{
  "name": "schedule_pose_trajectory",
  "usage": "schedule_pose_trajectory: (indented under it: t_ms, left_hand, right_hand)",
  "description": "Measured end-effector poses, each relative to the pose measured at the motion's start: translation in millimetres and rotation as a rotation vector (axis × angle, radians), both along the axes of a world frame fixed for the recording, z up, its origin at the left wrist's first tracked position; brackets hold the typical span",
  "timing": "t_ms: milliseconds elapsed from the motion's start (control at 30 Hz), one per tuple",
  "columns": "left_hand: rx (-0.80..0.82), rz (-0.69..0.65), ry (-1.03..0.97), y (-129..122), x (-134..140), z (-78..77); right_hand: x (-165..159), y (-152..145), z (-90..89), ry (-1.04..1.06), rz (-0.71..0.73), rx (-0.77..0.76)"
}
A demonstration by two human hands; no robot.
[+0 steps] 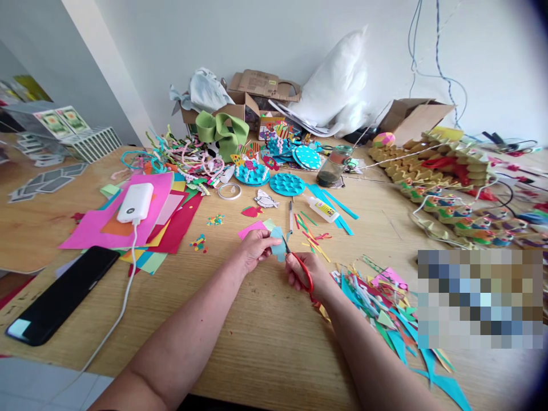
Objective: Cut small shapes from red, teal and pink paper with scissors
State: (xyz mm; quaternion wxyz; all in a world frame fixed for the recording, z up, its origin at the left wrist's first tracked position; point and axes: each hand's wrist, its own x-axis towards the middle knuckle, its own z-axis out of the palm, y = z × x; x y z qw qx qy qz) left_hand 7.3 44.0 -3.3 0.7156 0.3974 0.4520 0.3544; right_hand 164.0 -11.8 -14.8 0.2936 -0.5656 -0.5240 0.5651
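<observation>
A wooden table is strewn with cut paper scraps on the right, and coloured sheets are piled on the left. Between these, a light blue paper piece is pinched by the left hand's thumb and fingers, while red-handled scissors are gripped in the curled right hand, their blades held at the paper's right side.

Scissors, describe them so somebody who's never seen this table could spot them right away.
On the wooden table, look near the middle, where the left hand pinches a small light-blue paper. The scissors are in the right hand, their blades at that paper. Their curved red handle sets them apart from the straight, slim pen lying just beyond.
</observation>
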Motion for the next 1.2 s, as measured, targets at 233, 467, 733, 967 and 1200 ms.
schedule_pose_trajectory:
  t_ms: [233, 467, 733, 967, 1200]
  left_hand:
    - [0.005, -0.047, 0.019, 1.0, -0.9, -0.5]
    - [-0.005, -0.045, 0.016, 0.0, -1.1, 0.9]
    - [-0.007, -0.049, 0.01, 0.0, -0.8, 1.4]
    - [-0.011, -0.03, 0.008, -1.0, -0.2, 1.3]
    - [-0.018, -0.001, 0.004, -1.1, 0.1, 1.1]
  right_hand:
    - [0.7, 0.7, -1.3, -0.003, 0.015, 0.007]
    - [0.0, -0.2, 4.0, -0.011, 0.017, -0.002]
    - [1.0, -0.2, 2.2, -0.001, 0.017, 0.001]
    - [0.4, -0.5, 5.3, 0.014, 0.013, -0.01]
    - [0.9, -0.1, 2.8, 0.003, 0.009, -0.015]
